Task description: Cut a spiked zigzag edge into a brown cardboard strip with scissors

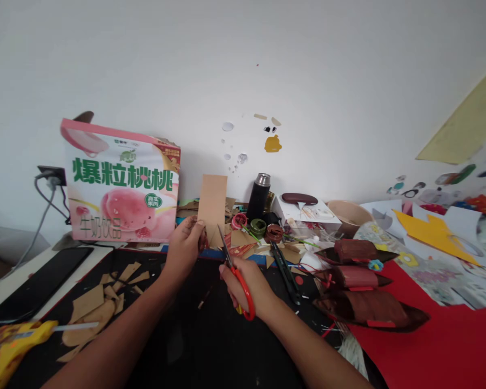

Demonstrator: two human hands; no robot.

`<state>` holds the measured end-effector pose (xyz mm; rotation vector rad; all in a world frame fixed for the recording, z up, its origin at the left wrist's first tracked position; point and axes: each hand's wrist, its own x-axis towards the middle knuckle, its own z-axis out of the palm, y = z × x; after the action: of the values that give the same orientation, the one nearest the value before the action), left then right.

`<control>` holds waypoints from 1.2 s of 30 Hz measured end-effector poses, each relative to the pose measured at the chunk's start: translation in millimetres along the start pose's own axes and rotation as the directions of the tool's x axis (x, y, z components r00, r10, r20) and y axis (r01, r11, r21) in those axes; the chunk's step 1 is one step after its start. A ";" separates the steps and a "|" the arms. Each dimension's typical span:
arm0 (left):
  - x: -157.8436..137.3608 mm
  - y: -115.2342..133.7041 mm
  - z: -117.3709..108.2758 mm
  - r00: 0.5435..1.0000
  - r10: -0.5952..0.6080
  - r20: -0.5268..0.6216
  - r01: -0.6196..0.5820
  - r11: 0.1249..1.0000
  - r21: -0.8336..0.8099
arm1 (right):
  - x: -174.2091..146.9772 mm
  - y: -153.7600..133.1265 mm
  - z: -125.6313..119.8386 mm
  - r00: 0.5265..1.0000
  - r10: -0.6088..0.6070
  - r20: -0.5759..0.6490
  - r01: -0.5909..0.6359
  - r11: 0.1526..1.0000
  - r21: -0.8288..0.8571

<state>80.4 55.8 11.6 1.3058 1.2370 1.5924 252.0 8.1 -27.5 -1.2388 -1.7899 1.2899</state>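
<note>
My left hand (188,242) pinches the left edge of an upright strip of brown cardboard (213,197), thumb in front. In my right hand (247,283) is a pair of scissors (245,292) with red handles and a bit of yellow inside. Their blades point up and to the left, close to the lower right part of the strip. Whether the blades touch the cardboard I cannot tell. My right fingers are wrapped round the handles, partly hiding them.
Cardboard scraps (93,302) and a yellow glue gun (20,346) lie at the left, near a black phone (32,281). A pink drink carton (121,183) stands behind. Paint jars (258,228), a black thermos (259,197), a utility knife (285,273) and brown model boats (372,308) occupy the right.
</note>
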 end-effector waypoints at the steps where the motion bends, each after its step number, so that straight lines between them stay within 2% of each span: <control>1: -0.1 0.4 -0.1 1.000 0.001 0.002 -0.001 1.000 0.001 | -0.1 0.5 -1.0 1.000 -0.011 0.011 0.011 1.000 0.013; 7: 0.8 2.9 -1.3 1.000 -0.006 0.002 0.006 1.000 0.009 | -1.0 0.7 -5.5 0.994 -0.094 0.056 0.093 0.996 0.016; 12: 1.1 4.4 -2.2 0.999 -0.001 0.033 0.000 0.999 0.036 | 0.8 -2.3 -6.7 0.994 -0.081 0.072 0.072 0.990 0.118; 17: -1.5 3.7 -1.9 0.998 0.019 0.062 -0.024 0.997 0.076 | 1.8 -2.1 -5.6 0.998 -0.054 0.045 0.047 0.989 0.141; 28: -1.8 -2.1 1.4 0.998 0.004 0.057 -0.005 1.000 0.027 | 1.4 1.2 -3.2 1.000 0.009 -0.011 -0.008 0.997 0.077; 36: -1.9 -2.2 1.8 0.998 -0.001 0.065 0.000 1.000 0.016 | 0.3 -3.4 -1.5 0.998 -0.047 -0.033 0.047 0.999 0.003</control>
<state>82.5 55.1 9.0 1.3568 1.2125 1.5307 251.9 8.7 -23.8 -1.2018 -1.7828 1.2391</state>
